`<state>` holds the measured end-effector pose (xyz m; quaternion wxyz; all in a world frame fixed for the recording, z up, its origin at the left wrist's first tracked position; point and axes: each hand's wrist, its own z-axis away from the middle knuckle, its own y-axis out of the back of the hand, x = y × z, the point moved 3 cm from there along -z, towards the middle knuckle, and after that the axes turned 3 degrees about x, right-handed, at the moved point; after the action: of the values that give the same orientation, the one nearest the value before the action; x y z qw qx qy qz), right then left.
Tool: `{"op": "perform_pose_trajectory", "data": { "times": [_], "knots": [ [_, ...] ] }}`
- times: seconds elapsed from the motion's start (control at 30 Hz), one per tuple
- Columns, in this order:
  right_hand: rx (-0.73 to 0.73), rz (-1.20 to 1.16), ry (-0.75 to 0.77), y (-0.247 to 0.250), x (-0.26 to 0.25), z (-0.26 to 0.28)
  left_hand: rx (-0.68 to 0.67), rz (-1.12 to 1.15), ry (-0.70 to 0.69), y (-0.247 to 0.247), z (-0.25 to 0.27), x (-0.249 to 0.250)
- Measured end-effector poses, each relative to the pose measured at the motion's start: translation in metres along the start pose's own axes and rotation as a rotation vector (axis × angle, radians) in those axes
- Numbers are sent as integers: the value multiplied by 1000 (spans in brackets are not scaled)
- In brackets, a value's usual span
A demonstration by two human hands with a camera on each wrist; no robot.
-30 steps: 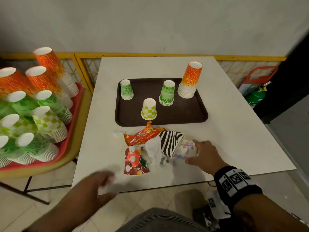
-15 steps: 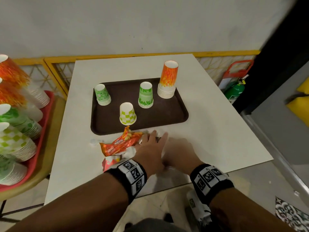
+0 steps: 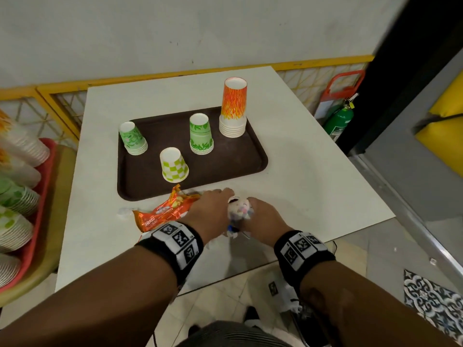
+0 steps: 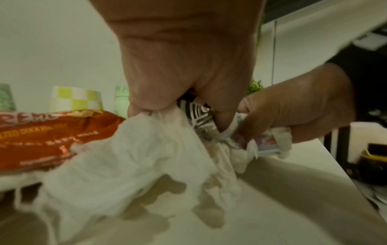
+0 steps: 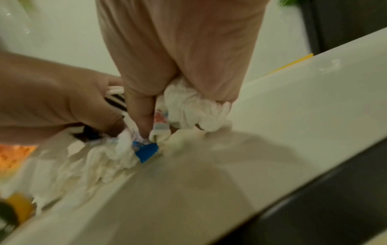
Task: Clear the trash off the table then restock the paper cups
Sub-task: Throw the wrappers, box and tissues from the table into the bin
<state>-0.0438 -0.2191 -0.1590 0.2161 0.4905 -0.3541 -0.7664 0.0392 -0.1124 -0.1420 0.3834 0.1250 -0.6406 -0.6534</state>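
Both hands, left [image 3: 213, 209] and right [image 3: 260, 214], curled tight in a grip on trash [image 3: 238, 209] at near tabletop [image 3: 313, 171] edge; best to bunch loose tissue [image 4: 125, 157] before lifting.

Both bare forearms extend forward side by side, each wrist wrapped in a black band [image 3: 175, 242] bearing white square-coded markers. The left hand [image 3: 209, 211] lies palm down, knuckles up, its fingers [image 4: 146, 102] curled downward and closed on crumpled white tissue paper [image 4: 134, 154]. The right hand [image 3: 263, 216] sits just beside the left, almost touching it, also palm down. Its fingers [image 5: 140, 114] are curled tight around a crushed pale printed paper cup [image 3: 239, 207]. Both hands are low at the near edge of the white rectangular table [image 3: 313, 171].
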Motion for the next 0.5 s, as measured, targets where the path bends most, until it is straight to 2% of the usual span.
{"op": "perform_pose_trajectory", "data": {
  "times": [0.07, 0.17, 0.27, 0.37, 0.5],
  "knots": [
    [49, -172, -132, 10, 15, 3, 41, 122, 55, 11, -1, -3],
    [188, -613, -303, 23, 43, 15, 106, 168, 74, 27, -7, -3],
    [240, -995, -369, 38, 61, 29, 133, 170, 36, 38, -12, 4],
    [284, -1157, -388, 52, 84, 44, 125, 194, 27, 47, -18, 15],
    [381, -1258, -447, 65, 122, 64, 166, 234, 8, 56, -28, 32]
  ]
}}
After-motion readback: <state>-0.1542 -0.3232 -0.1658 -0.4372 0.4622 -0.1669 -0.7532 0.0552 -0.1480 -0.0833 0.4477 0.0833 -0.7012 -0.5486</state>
